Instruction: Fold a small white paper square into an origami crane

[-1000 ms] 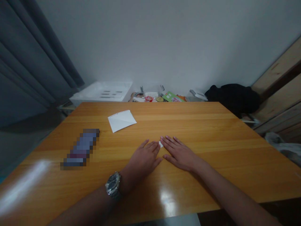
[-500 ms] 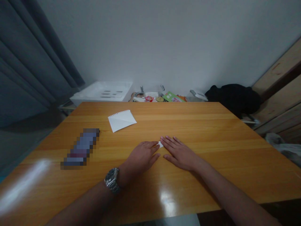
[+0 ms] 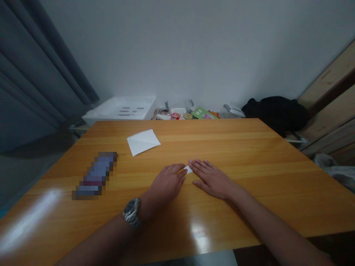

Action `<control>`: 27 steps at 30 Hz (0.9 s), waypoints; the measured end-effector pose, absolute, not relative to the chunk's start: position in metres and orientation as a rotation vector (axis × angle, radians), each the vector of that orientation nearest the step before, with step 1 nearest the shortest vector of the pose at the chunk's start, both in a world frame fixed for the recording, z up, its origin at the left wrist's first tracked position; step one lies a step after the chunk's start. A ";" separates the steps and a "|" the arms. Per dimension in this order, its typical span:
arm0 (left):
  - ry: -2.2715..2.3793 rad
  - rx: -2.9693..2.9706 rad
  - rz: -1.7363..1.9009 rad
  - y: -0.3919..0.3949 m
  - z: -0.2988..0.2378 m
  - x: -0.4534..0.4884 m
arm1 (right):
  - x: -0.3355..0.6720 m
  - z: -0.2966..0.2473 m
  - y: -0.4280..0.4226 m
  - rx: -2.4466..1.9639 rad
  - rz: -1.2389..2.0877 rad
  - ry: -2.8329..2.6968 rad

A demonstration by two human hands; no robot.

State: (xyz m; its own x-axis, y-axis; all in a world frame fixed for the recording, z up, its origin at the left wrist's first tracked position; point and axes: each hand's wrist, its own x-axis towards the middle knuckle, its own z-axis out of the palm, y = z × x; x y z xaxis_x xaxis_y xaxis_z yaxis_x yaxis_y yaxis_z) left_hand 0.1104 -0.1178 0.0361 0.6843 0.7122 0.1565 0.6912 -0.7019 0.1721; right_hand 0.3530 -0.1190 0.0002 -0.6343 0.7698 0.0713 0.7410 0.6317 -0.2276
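Note:
A small white piece of paper (image 3: 188,169) lies on the wooden table, mostly covered by my fingers. My right hand (image 3: 212,180) rests flat across its right part, fingers stretched out and thumb apart. At the paper's left edge is my left hand (image 3: 169,181), its fingers bent and their tips touching or very near the paper. Whether they pinch it cannot be made out. A metal wristwatch (image 3: 132,212) is on my left wrist. Farther back on the left lies a larger white sheet (image 3: 143,142) with a perforated edge and a faint crease.
A blurred-out flat object (image 3: 95,173) lies on the left of the wooden table (image 3: 222,140). Beyond the far edge are a white plastic rack (image 3: 122,109), a green packet (image 3: 203,113), a red packet (image 3: 175,116) and a black bag (image 3: 274,113).
My left fingers have drawn slightly left, and a bit more of the small white paper shows between the hands. My right hand stays nearly in place.

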 end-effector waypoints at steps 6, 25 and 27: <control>1.106 2.944 0.203 -0.119 0.035 0.115 | 0.358 0.001 -0.119 -1.303 0.251 -2.661; 1.074 2.903 0.234 -0.119 0.033 0.112 | 0.355 0.009 -0.118 -1.361 0.203 -2.527; 1.064 2.882 0.246 -0.118 0.033 0.111 | 0.350 0.011 -0.121 -1.267 0.246 -2.579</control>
